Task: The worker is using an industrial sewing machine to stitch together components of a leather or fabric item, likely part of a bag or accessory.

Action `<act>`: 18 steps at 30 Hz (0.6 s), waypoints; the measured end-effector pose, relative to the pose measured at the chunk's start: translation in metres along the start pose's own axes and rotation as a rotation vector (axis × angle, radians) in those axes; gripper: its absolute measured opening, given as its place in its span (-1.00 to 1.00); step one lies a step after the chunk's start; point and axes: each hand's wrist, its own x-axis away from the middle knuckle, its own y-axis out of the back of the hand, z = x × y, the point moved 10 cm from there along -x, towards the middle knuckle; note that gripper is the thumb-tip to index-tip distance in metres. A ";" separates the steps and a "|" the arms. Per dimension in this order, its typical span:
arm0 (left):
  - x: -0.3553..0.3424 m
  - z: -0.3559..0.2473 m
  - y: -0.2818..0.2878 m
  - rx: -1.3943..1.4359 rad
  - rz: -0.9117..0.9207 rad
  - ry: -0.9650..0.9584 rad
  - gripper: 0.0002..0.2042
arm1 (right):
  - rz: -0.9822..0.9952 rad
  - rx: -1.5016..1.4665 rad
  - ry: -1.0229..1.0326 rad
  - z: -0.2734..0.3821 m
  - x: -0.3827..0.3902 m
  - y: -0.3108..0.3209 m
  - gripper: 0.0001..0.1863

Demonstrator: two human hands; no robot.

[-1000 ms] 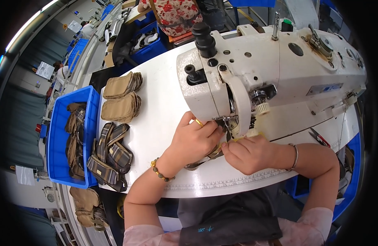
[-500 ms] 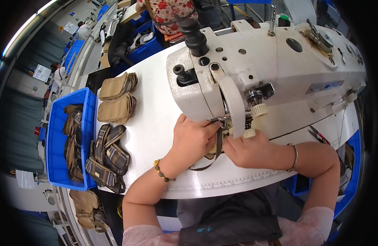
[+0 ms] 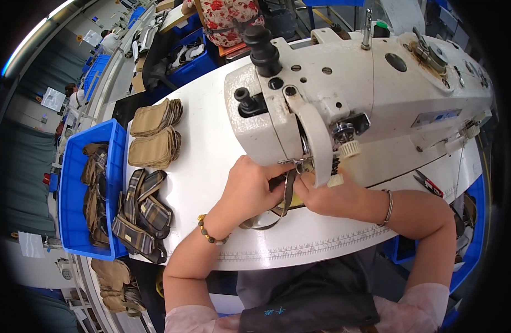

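Observation:
A white industrial sewing machine (image 3: 333,94) stands over the table, and both hands work close to its presser foot (image 3: 301,165). My left hand (image 3: 245,187) lies left of the foot, fingers bent and closed on a small piece of dark-edged fabric (image 3: 278,210), mostly hidden beneath it. A narrow dark tape (image 3: 288,191) runs down from the foot between the hands and loops toward me on the tabletop. On the right, my right hand (image 3: 333,195) has its thumb and fingers pinched together beside the tape; whatever is between them is hidden.
Left on the white table (image 3: 205,133) lie two stacks of tan fabric pieces (image 3: 154,147) and several plaid pouches (image 3: 141,216). A blue bin (image 3: 67,222) holds more pieces. Red-handled thread snips (image 3: 430,184) rest at the right. A person in floral clothing (image 3: 227,22) sits beyond.
My left hand has drawn slightly left and its fingers have curled in more. The right hand has shifted slightly up and left. The tape's loop has moved left.

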 end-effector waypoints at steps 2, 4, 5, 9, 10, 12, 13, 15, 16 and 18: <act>0.002 -0.001 0.001 -0.028 -0.038 -0.057 -0.76 | -0.005 -0.071 -0.070 -0.009 -0.006 0.012 -0.78; 0.004 -0.002 0.003 -0.056 -0.075 -0.115 -0.74 | -0.002 -0.078 -0.072 -0.006 -0.003 0.009 -0.77; 0.004 0.002 0.002 -0.112 -0.041 -0.113 -0.72 | 0.003 -0.084 -0.076 -0.005 -0.002 0.007 -0.76; 0.007 -0.004 0.006 -0.198 -0.105 -0.175 -0.68 | -0.008 -0.066 -0.071 -0.006 -0.001 0.012 -0.74; 0.007 -0.003 0.006 -0.200 -0.106 -0.172 -0.68 | 0.011 -0.142 -0.092 -0.011 -0.001 0.012 -0.72; 0.009 -0.002 0.001 -0.270 -0.077 -0.183 -0.69 | 0.031 -0.219 -0.112 -0.015 -0.003 0.014 -0.70; 0.008 -0.002 0.001 -0.270 -0.078 -0.182 -0.69 | 0.028 -0.248 -0.124 -0.016 -0.002 0.015 -0.66; 0.008 -0.004 -0.005 -0.310 -0.030 -0.202 -0.69 | 0.026 -0.277 -0.136 -0.016 -0.001 0.020 -0.62; 0.008 -0.004 -0.005 -0.309 -0.029 -0.201 -0.69 | 0.105 -0.284 -0.146 -0.014 0.000 0.015 -0.57; 0.008 -0.005 -0.005 -0.318 -0.024 -0.206 -0.69 | 0.184 -0.292 -0.157 -0.013 0.000 0.010 -0.53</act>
